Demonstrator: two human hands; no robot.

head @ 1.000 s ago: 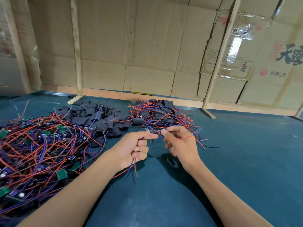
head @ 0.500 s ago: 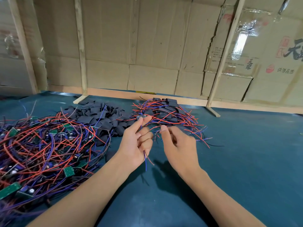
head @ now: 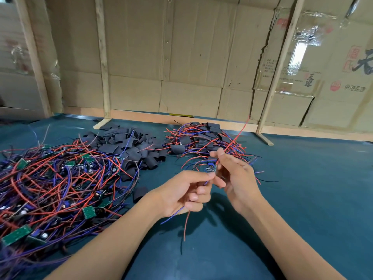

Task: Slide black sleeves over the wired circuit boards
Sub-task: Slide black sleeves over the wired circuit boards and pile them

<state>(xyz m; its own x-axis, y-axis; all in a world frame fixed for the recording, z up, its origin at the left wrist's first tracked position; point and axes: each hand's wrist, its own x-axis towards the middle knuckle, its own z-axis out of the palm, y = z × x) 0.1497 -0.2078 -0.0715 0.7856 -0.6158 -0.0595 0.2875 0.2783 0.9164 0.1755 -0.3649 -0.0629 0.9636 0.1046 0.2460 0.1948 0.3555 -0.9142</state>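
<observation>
Between my two hands sits a small wired circuit board (head: 211, 169), held above the green table. My left hand (head: 184, 193) is closed on its red and purple wires (head: 186, 217), which hang below the fist. My right hand (head: 235, 174) pinches the board's other side, and a long red wire (head: 239, 134) rises from those fingers. A heap of loose black sleeves (head: 129, 145) lies behind my left hand. Bare green boards with tangled wires (head: 52, 182) fill the left. Sleeved boards with wires (head: 203, 140) are piled behind my right hand.
The table has a dark green mat (head: 302, 188). One stray black sleeve (head: 140, 193) lies near my left wrist. Cardboard walls (head: 181, 57) on wooden posts (head: 103, 61) close off the table's far edge.
Both hands drew back from the far pile toward me and came together on one wired board. The left hand went from spread fingers to a fist on the wires. A red wire now sticks upward.
</observation>
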